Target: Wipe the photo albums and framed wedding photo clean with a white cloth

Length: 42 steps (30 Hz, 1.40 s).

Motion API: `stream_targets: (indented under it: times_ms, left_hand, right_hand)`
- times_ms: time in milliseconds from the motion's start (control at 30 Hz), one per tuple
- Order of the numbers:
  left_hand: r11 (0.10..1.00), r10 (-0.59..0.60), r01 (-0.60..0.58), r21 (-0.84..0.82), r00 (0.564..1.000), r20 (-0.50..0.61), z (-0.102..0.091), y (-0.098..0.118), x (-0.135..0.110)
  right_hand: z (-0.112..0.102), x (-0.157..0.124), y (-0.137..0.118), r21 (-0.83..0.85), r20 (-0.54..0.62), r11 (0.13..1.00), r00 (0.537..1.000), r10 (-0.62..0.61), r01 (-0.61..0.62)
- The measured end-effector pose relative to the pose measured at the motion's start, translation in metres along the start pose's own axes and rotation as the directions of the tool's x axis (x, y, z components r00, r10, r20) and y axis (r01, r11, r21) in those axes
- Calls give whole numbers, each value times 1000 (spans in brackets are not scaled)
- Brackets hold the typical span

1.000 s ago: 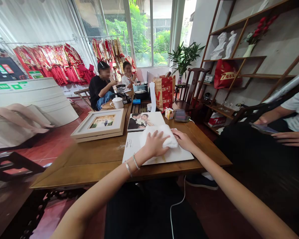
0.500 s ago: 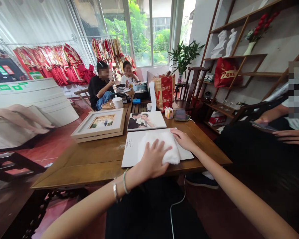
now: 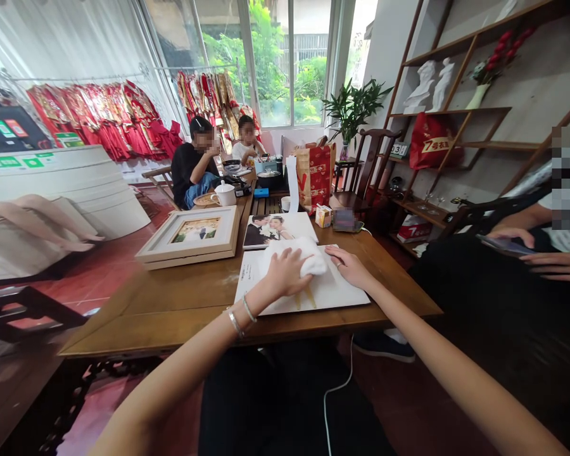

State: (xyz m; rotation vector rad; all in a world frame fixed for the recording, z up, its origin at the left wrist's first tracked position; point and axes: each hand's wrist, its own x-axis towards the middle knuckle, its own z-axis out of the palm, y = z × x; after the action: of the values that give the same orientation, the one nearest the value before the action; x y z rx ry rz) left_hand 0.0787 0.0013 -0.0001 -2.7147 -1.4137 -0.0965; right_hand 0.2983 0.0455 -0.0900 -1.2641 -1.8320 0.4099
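Observation:
My left hand [image 3: 287,272] presses a folded white cloth [image 3: 317,258] onto a white photo panel [image 3: 266,308], its fingers curved over the cloth. The panel lies flat at the table's near edge, with small dark print on its left and a pale golden mark below the cloth. My right hand [image 3: 351,266] rests on the panel's right side, fingers stretched out and holding nothing. Just behind lies a second panel with a photo of a couple [image 3: 280,229]; the cloth overlaps its lower edge. To the left is a pale wooden picture frame [image 3: 190,235].
The wooden table [image 3: 171,310] also carries a white lidded mug [image 3: 225,194], a small box [image 3: 323,216] and a red-and-brown paper bag [image 3: 316,177]. Two people sit at the far end; another sits at right with a phone [image 3: 506,245]. A white cable [image 3: 337,387] hangs in front.
My left hand and the cloth have slid away from me across the panel, uncovering the golden mark near its front edge. My right hand has stayed in place.

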Motion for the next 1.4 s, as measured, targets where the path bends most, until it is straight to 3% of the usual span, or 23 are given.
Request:
stream_targets:
  times_ms: [133,233,367,600,733,867,1200,1400]
  left_hand:
    - [1000,-27,27,-8,1000,-10,0,-16,17]
    - [1000,5,-6,-20,1000,-11,1,-20,13]
    - [1000,-6,7,-15,1000,16,0,-10,-13]
    - [999,6,-3,-53,998,63,-2,30,-81]
    - [998,18,-14,-59,996,82,-4,37,-96]
    - [998,9,-4,-68,998,68,-7,24,-81]
    - [991,42,-30,-133,995,87,3,-38,-2]
    - [994,10,-6,-108,999,36,7,-42,1]
  right_hand:
    - [0,-1,0,-2,-4,1000,1000,11,-11]
    - [0,-1,-1,0,-4,1000,1000,12,-12]
    - [0,0,-1,5,10,1000,1000,3,-3]
    - [2,0,2,-1,-3,1000,1000,-6,6]
    - [2,-1,3,14,-9,1000,1000,-3,3]
    - [1,0,3,26,4,1000,1000,2,-2]
    - [-1,0,1,-5,19,1000,1000,-15,15]
    - [-1,-1,0,-2,21,1000,1000,-3,3]
